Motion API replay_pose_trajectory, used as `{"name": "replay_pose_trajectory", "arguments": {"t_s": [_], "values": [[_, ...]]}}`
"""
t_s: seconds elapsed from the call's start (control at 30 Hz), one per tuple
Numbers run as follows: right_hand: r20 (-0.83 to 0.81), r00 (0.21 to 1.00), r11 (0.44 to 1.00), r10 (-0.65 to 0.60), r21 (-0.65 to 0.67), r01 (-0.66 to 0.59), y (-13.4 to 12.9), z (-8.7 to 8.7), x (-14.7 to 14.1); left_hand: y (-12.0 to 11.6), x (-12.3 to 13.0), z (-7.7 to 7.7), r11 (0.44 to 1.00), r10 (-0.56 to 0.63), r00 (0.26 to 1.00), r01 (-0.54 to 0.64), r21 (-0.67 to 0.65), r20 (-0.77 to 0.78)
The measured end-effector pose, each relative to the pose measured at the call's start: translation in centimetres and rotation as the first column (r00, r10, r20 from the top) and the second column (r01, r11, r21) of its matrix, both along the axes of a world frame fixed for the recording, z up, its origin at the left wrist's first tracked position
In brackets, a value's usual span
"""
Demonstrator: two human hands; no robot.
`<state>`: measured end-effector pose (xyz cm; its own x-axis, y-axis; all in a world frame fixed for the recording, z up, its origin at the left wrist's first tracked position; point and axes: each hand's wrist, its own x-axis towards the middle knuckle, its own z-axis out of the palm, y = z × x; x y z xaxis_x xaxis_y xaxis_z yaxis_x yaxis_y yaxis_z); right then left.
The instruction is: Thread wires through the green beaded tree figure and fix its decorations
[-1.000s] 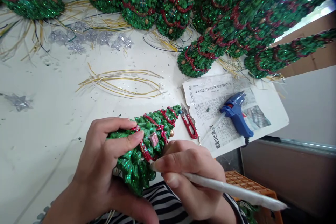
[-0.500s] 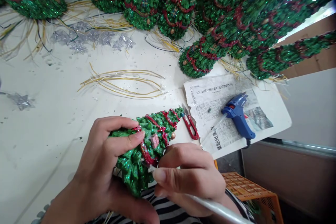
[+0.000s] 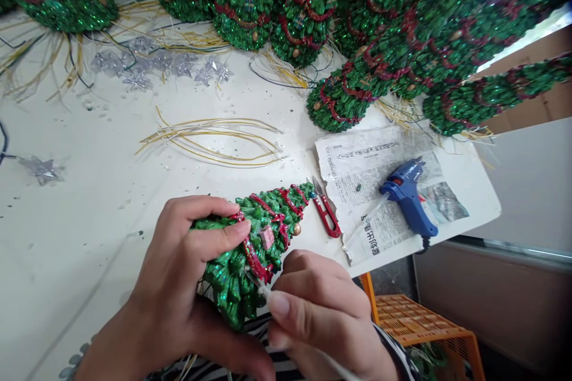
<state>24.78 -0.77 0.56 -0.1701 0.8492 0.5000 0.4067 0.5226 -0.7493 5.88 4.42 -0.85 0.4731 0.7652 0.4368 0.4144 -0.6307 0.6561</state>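
My left hand [image 3: 179, 286] is closed round a small green glittered Christmas tree [image 3: 236, 286], which lies tilted with its tip to the right. Two fingers press on its upper side, near a red garland; the thumb lies below the base. In my right hand [image 3: 322, 303] is a whitish translucent stick [image 3: 263, 290], pinched between thumb and fingers. It resembles a glue stick, and its narrow tip meets the tree below the garland. Beyond the treetop lie red-handled thread snips [image 3: 328, 214]. Yellow and white wires [image 3: 214, 137] lie behind the tree.
A blue glue gun [image 3: 409, 196] rests on newspaper [image 3: 348, 169] at the right. Several finished trees [image 3: 243, 6] line the back of the white table [image 3: 89, 208]. Clear plastic stars [image 3: 179, 63] lie before them. An orange crate [image 3: 402, 312] stands below the table's right edge.
My right hand has turned slightly, and the stick's rear end now points more downward. More of the stick's tip shows against the tree. The left hand keeps its hold.
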Motion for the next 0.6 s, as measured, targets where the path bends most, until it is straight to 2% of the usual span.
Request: {"name": "replay_pose_trajectory", "arguments": {"t_s": [0.07,0.17,0.43,0.53,0.6], "values": [[-0.09,0.996,1.0,0.013,0.028,-0.01,0.2,0.0,0.0,0.2,-0.2,-0.1,0.999,-0.034,0.999,0.034,0.039,-0.007],[-0.171,0.985,0.999,0.039,-0.002,-0.039,0.5,0.3,-0.1,0.5,-0.3,-0.2,0.997,-0.047,0.999,0.047,0.056,-0.003],[-0.16,0.987,0.999,-0.018,-0.044,0.011,0.6,1.0,-0.6,0.1,0.1,0.1,1.0,-0.004,1.0,0.004,-0.004,0.004],[-0.192,0.981,0.985,-0.037,-0.173,0.004,0.7,2.0,-0.4,0.0,0.2,0.2,0.999,-0.033,0.999,0.033,0.008,0.007],[-0.173,0.982,0.958,-0.079,-0.285,0.027,0.9,2.8,-0.2,0.0,0.3,0.2,1.0,-0.01,1.0,0.01,-0.006,0.021]]}}
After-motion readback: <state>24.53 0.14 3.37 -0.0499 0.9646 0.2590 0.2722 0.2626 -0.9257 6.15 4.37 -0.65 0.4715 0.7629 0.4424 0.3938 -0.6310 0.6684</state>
